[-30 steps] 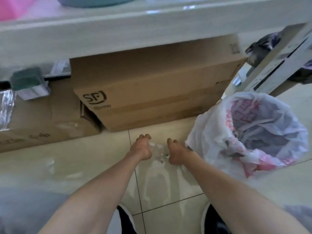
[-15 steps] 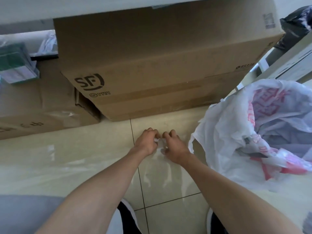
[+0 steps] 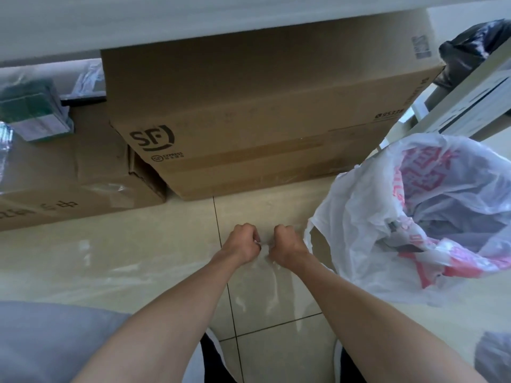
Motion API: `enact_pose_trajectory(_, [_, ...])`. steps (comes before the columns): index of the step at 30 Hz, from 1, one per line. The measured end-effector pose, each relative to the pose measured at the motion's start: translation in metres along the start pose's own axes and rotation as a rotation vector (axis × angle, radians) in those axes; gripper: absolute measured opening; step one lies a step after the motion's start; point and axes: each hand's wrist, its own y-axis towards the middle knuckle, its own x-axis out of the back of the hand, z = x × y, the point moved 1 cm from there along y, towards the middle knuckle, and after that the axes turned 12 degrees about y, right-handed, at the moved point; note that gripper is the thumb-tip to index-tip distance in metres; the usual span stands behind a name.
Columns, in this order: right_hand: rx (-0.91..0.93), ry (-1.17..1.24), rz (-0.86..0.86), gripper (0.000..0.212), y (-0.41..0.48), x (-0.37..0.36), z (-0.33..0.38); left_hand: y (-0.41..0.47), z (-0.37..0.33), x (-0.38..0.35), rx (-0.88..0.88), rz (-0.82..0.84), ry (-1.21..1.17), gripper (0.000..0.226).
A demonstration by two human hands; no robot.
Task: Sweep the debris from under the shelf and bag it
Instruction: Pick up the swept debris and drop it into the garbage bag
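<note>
The white plastic bag (image 3: 345,230) gapes open, holding perhaps crumpled wrappers (image 3: 445,230).

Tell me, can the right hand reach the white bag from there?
Probably yes. The right hand, curled on clear scrap, sits just left of the white bag, its mouth open upward, bare floor between them.

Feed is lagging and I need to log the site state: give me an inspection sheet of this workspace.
Surface: glossy beige tiled floor, dark grout lines.
Job's things: crumpled clear film between the hands; white bag with red print, mouth open, to their right; shelf above the boxes.
Clutter: SF cardboard box; flatter box left of it; green packet on that.
Grippers: left hand and right hand both curled, pinching the film.
Cables: nothing seen.
Surroundings: black bag at upper right.
</note>
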Motion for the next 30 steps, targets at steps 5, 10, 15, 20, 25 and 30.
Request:
enact_pose_trajectory(5, [0.050,0.072,-0.108,0.016,-0.009,0.044,0.019,-0.008,-0.011,0.040,0.010,-0.104,-0.083,0.013])
enact_pose_trajectory(10, [0.119,0.054,-0.250,0.015,-0.033,0.110,0.034,-0.026,-0.049,0.100,-0.021,-0.247,-0.132,0.015])
enact_pose_trajectory(15, [0.172,0.031,-0.468,0.023,-0.071,0.191,0.027,-0.049,-0.118,0.147,-0.144,-0.352,-0.183,0.017])
enact_pose_trajectory(20, [0.150,-0.011,-0.591,0.010,-0.104,0.253,-0.017,-0.069,-0.202,0.158,-0.319,-0.367,-0.217,0.015])
enact_pose_trajectory(25, [0.017,-0.087,-0.595,0.018,-0.121,0.283,-0.076,-0.074,-0.270,0.133,-0.424,-0.289,-0.221,0.015])
enact_pose_trajectory(30, [0.015,-0.130,-0.600,0.029,-0.123,0.278,-0.117,-0.069,-0.296,0.104,-0.535,-0.191,-0.166,0.017])
